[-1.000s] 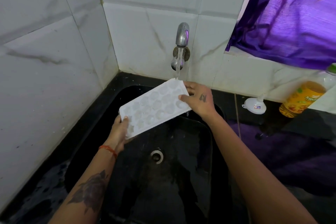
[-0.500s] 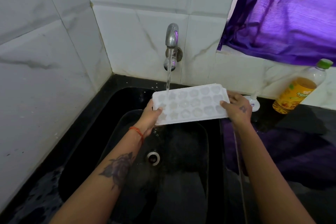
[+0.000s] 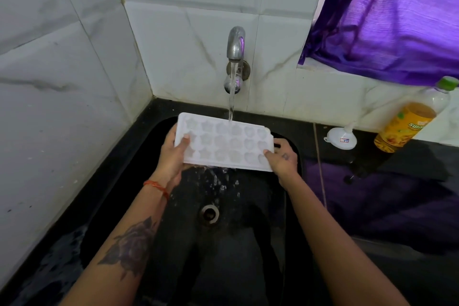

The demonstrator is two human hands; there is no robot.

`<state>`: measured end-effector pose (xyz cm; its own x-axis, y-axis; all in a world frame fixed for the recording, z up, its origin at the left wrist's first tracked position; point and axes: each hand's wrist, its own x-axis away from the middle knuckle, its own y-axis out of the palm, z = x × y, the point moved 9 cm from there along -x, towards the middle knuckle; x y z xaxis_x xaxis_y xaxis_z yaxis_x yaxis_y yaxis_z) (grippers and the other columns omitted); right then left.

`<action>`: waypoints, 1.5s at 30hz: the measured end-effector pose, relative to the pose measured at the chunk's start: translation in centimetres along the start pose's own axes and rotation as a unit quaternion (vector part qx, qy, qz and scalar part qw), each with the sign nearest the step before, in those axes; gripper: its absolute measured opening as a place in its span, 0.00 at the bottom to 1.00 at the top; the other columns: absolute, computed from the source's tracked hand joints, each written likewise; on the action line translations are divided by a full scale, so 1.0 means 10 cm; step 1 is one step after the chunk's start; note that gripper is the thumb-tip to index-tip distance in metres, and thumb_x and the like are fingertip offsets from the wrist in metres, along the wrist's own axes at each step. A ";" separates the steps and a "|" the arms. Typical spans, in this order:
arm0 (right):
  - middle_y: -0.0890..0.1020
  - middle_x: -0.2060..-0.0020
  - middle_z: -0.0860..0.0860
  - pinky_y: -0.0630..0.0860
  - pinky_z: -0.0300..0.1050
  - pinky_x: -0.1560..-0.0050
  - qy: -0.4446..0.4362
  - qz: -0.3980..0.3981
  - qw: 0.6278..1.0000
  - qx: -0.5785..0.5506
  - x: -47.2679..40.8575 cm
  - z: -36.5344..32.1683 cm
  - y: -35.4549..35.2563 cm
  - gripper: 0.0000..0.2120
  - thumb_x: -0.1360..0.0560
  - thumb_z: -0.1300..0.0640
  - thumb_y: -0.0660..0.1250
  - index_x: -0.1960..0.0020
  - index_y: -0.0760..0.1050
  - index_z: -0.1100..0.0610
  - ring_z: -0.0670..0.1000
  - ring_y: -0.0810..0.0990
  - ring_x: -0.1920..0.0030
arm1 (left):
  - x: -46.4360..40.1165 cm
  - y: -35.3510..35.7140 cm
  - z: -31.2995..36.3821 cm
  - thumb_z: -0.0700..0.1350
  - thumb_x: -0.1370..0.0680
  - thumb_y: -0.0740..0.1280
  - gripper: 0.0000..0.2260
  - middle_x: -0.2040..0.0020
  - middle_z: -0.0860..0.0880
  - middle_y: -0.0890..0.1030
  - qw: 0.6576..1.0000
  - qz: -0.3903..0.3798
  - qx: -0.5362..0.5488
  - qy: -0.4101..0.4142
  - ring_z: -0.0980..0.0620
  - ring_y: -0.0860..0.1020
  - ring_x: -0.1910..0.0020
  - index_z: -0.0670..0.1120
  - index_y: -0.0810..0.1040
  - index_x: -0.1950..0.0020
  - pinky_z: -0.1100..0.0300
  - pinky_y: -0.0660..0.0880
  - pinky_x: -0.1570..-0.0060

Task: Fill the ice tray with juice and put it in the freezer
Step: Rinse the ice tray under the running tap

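Left hand point(image 3: 171, 156) and right hand point(image 3: 282, 156) are gripping opposite short ends of wet white ice tray point(image 3: 223, 141) at frame centre under tap stream point(image 3: 231, 99); light, stiff, likely slippery.

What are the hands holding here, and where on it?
Both hold the white ice tray under the tap's stream: left hand grips its left short end, right hand its right short end.

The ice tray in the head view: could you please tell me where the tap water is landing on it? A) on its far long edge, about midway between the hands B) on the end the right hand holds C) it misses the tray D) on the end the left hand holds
A: the stream from the tap strikes the far edge of the ice tray, between the left hand and the right hand.
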<state>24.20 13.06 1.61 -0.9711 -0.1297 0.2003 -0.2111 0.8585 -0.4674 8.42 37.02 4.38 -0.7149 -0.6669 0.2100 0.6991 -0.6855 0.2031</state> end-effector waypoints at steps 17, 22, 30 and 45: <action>0.79 0.45 0.58 0.77 0.50 0.45 -0.153 -0.054 0.984 0.075 -0.36 -1.39 0.38 0.21 0.26 0.49 0.66 0.36 0.69 0.57 0.58 0.80 0.50 | 0.11 -0.83 -0.09 0.46 0.19 0.60 0.17 0.39 0.50 0.77 0.995 0.090 0.001 0.030 0.49 0.78 0.45 0.54 0.69 0.30 0.54 0.79 0.59; 0.74 0.37 0.56 0.72 0.45 0.46 -0.195 -0.064 0.974 0.095 -0.47 -1.90 0.63 0.36 0.27 0.42 0.67 0.29 0.56 0.58 0.57 0.75 0.41 | 0.09 -0.74 -0.23 0.47 0.19 0.61 0.15 0.42 0.50 0.79 0.997 0.074 0.010 0.008 0.49 0.80 0.46 0.55 0.71 0.33 0.54 0.80 0.61; 0.79 0.54 0.55 0.81 0.43 0.63 -0.021 -0.081 0.992 -0.098 -0.71 -1.71 0.77 0.24 0.29 0.50 0.68 0.40 0.66 0.62 0.51 0.79 0.66 | 0.05 -0.73 -0.32 0.47 0.19 0.60 0.17 0.39 0.48 0.78 0.998 0.068 0.013 -0.006 0.46 0.79 0.44 0.53 0.69 0.31 0.51 0.80 0.59; 0.80 0.45 0.58 0.82 0.53 0.61 0.132 -0.300 0.941 -0.082 0.36 0.29 0.41 0.17 0.25 0.56 0.67 0.38 0.70 0.59 0.57 0.82 0.51 | 0.25 -0.56 -0.68 0.46 0.19 0.58 0.14 0.42 0.50 0.80 0.991 0.047 0.080 -0.094 0.48 0.80 0.48 0.55 0.71 0.34 0.51 0.80 0.62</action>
<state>19.49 14.65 -2.05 -0.6156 -0.5066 0.6036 -0.6720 0.7376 -0.0663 2.64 37.17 -2.72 -0.6435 -0.6486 0.4064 0.7652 -0.5587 0.3199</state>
